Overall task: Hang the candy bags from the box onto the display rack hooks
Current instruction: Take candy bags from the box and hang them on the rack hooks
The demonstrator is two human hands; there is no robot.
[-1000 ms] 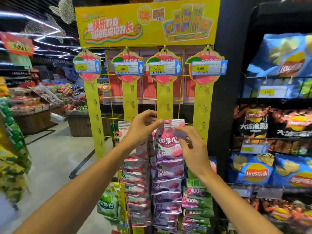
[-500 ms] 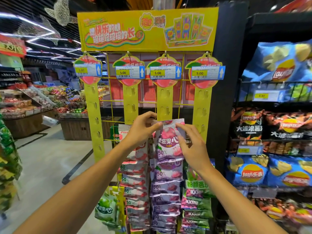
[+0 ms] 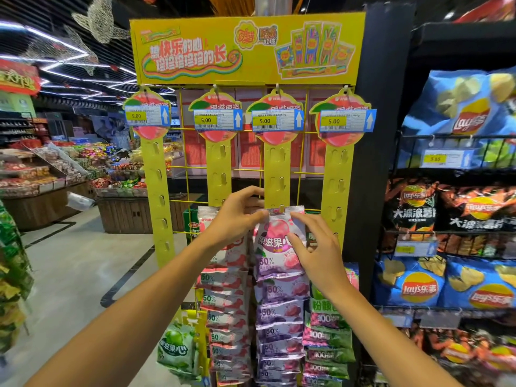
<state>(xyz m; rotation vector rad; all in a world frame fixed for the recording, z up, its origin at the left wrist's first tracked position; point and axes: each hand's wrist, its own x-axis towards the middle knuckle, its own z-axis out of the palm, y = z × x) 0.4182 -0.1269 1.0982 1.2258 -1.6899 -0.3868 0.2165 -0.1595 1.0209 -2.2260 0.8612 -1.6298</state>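
A purple and pink candy bag point(image 3: 275, 244) hangs at the top of a column of like bags on the third yellow hook strip point(image 3: 276, 174) of the display rack point(image 3: 245, 48). A hook tab shows through the hole in the bag's top seal. My left hand point(image 3: 237, 219) pinches the bag's top left corner. My right hand point(image 3: 315, 247) rests against the bag's right side, its thumb and forefinger lying fairly straight on the front. Pink bags point(image 3: 226, 297) fill the second strip and green-pink bags point(image 3: 326, 331) the fourth. The box is out of view.
A black post point(image 3: 371, 163) stands right of the rack, and beyond it are wire shelves of chip bags point(image 3: 460, 208). Green candy bags point(image 3: 176, 350) hang low on the left. An aisle floor point(image 3: 69, 275) lies to the left, with another hanging display point(image 3: 11, 275) at the edge.
The bag's top has settled level against the third strip. My right hand has slipped from the top right corner down onto the bag's front. My left hand keeps its pinch.
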